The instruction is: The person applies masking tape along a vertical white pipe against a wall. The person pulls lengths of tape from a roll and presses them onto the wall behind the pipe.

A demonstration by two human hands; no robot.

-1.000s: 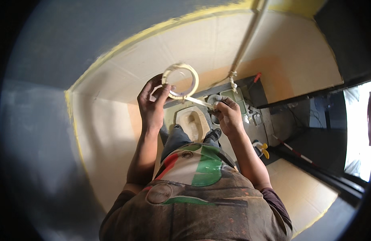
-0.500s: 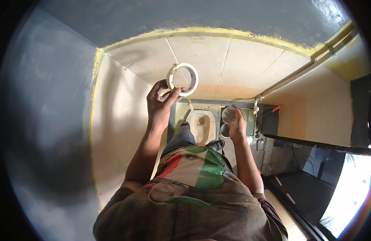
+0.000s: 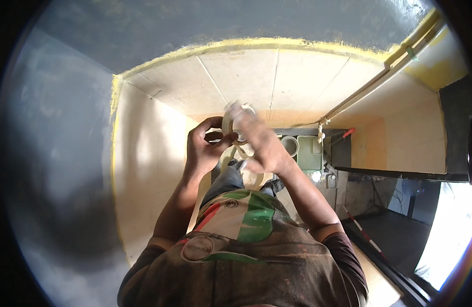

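Cramped little washroom, with grey paint up top on the wall (image 3: 57, 128), a scruffy yellow border (image 3: 246, 43) under it, then pale tiles (image 3: 246, 77) and a pipe (image 3: 366, 100) slanting down on the right. Below me are the squat toilet (image 3: 253, 180), mostly hidden behind my hand and legs, and a round bucket (image 3: 290, 147) next to a green tub (image 3: 310, 153).

So my left hand (image 3: 207, 146) has the tape roll (image 3: 226, 123) up in front of me, well above the floor and near the tiles from where I'm looking. Thumb and fingers are pinched on the ring at its lower left. My right hand (image 3: 264, 146) is across the right side of the roll, thumb spread away from the other fingers. It's so blurry that I honestly can't tell if those fingertips are on the tape or just over it.

Handling-wise, I'd call it light, with a fairly stiff ring that shouldn't dent under a pinch. Not slippery, I'd guess, more on the grabby side, and the tape itself is probably thin and easy to tear. Best hold is right on the rim, thumb inside the hole, leaving the outer face free.
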